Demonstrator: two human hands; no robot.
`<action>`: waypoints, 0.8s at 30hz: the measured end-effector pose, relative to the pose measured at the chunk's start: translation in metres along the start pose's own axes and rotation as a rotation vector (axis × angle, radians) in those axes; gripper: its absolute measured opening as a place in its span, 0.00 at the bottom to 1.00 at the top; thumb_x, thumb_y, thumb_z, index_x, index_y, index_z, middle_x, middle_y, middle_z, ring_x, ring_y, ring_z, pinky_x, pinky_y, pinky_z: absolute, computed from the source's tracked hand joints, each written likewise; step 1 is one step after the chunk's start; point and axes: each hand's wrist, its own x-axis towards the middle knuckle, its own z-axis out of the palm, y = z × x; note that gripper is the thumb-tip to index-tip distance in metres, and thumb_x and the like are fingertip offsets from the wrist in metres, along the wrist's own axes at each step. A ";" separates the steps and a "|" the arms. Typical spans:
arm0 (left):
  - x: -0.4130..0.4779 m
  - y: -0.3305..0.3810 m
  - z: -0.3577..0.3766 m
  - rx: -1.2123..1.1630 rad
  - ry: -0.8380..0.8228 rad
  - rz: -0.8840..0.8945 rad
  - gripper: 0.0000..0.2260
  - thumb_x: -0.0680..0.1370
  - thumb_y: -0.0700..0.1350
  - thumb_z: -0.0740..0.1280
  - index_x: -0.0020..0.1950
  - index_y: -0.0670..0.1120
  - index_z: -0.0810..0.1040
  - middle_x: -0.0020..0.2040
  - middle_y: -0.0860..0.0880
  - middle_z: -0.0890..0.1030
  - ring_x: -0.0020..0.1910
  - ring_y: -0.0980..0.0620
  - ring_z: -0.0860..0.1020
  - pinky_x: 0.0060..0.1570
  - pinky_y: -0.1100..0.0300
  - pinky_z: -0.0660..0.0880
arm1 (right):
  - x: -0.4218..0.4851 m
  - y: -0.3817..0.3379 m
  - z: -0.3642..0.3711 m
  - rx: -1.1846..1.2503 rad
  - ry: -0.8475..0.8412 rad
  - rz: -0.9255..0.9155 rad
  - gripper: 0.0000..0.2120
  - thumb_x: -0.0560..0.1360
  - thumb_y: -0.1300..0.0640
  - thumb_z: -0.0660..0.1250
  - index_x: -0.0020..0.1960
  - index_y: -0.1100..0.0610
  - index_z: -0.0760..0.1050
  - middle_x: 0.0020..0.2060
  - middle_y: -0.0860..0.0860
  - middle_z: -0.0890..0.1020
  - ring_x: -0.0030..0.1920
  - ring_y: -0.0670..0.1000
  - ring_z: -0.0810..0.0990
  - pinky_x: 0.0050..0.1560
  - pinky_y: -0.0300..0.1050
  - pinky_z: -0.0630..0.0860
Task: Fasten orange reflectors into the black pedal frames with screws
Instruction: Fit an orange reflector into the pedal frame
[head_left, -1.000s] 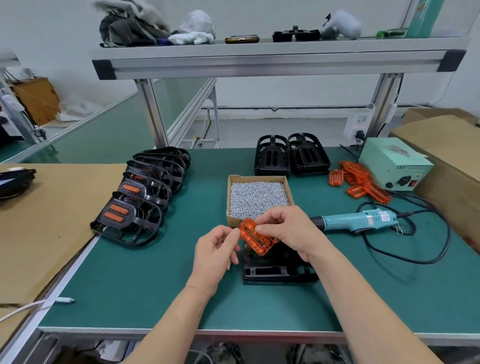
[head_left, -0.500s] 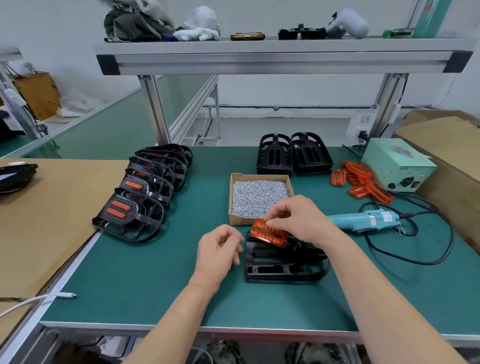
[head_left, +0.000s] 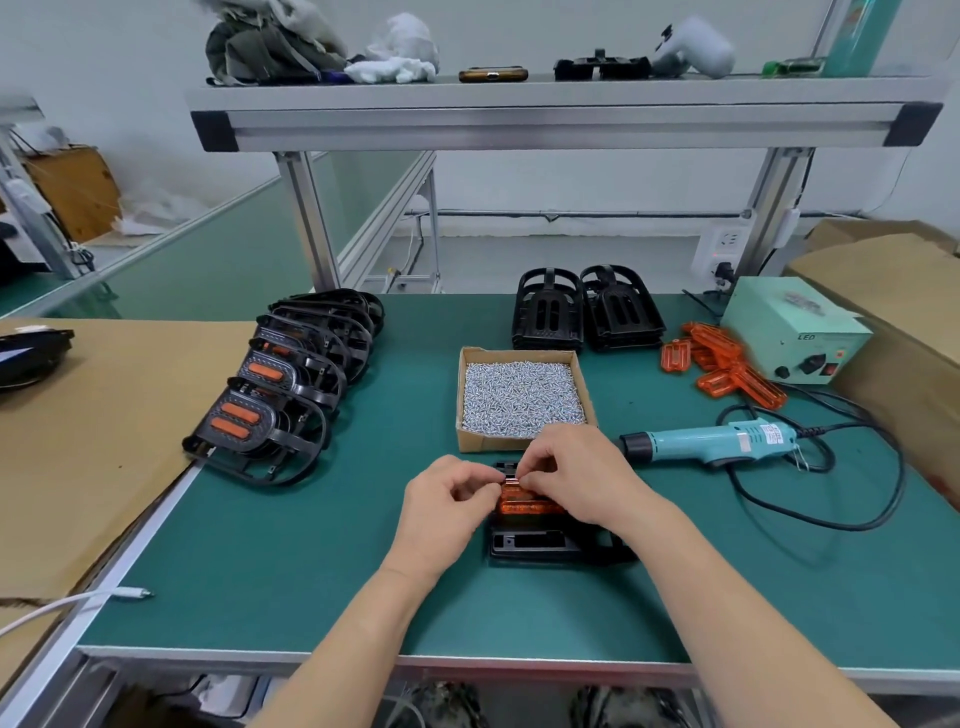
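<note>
both hands are clamped on the orange reflector (head_left: 524, 505), left hand (head_left: 447, 499) pinching its 9 o'clock end and right hand (head_left: 582, 478) curled over its 12 o'clock edge. they're holding it down in the black pedal frame (head_left: 530, 543) at 6 o'clock, i'd guess so it seats before any screw goes in. screw box (head_left: 498, 444) sits just past at 12 and the driver (head_left: 717, 441) lies at 2 for easy grabbing; finished pedals (head_left: 280, 400) line up at 10, spare reflectors (head_left: 727, 364) farther back at 1.

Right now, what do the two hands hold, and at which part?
Both hold the orange reflector, which lies on the black pedal frame. The left hand pinches its left end; the right hand pinches its far edge.
</note>
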 end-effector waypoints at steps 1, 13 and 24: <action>-0.001 0.001 0.000 0.027 -0.006 0.012 0.07 0.73 0.37 0.74 0.44 0.49 0.87 0.39 0.50 0.78 0.34 0.60 0.74 0.40 0.69 0.71 | -0.001 0.001 0.002 -0.011 0.008 0.005 0.03 0.74 0.53 0.73 0.43 0.46 0.85 0.37 0.38 0.74 0.49 0.47 0.77 0.51 0.49 0.75; -0.003 0.012 0.001 0.271 -0.116 0.083 0.06 0.71 0.40 0.74 0.43 0.50 0.83 0.41 0.51 0.77 0.33 0.59 0.73 0.41 0.66 0.72 | -0.011 0.006 0.018 -0.074 0.099 -0.008 0.05 0.76 0.51 0.72 0.42 0.47 0.77 0.41 0.43 0.69 0.49 0.48 0.73 0.45 0.47 0.69; -0.005 0.008 0.001 0.352 -0.131 0.121 0.07 0.73 0.44 0.72 0.37 0.55 0.81 0.42 0.54 0.74 0.35 0.57 0.73 0.42 0.64 0.70 | -0.041 0.060 -0.013 0.766 0.872 0.627 0.03 0.77 0.55 0.70 0.47 0.49 0.75 0.47 0.46 0.81 0.48 0.46 0.79 0.51 0.43 0.74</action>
